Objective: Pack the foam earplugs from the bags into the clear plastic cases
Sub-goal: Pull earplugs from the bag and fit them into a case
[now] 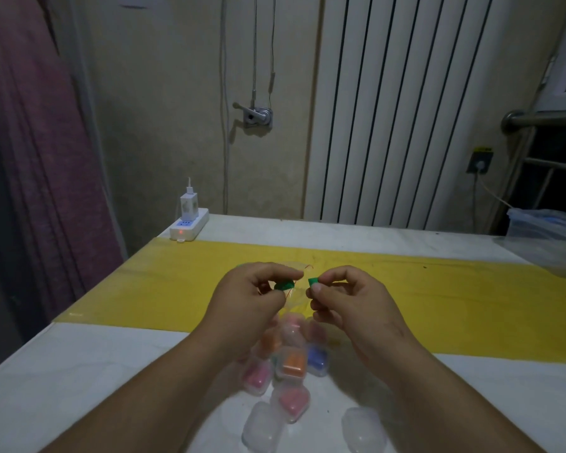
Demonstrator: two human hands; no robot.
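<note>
Two green foam earplugs are up in the air, one per hand. The left hand (255,297) pinches one green earplug (283,285) between thumb and forefinger, with the rest of the fingers curled in underneath. The right hand (350,300) does the same with the second green earplug (312,282), thumb tip pressed onto it so only a small green corner pokes out. The two plugs are close together but not touching, and both are held above the yellow sheet (177,282) that runs across the white table (79,387).

A crinkly clear bag (296,302) hangs between the hands. It's so see-through that I honestly can't tell which hand has hold of it, or whether the left plug is inside the film or just in front of it.

The cases sit in a loose cluster on the table, between the forearms. An orange-filled case (291,362) is in the middle, with a blue-filled case (317,358) just beside it on the right and a pink-filled case (258,376) on the left. Another pink case (293,400) is a bit nearer the camera. Two clear cases that look empty are closest: one (262,426) just below the pink ones, the other (363,428) off to the right. A few more cases behind the bag are too blurry to sort out.

Far left corner of the table has a power strip (190,227) with a charger (188,204) plugged in and a red light on.
</note>
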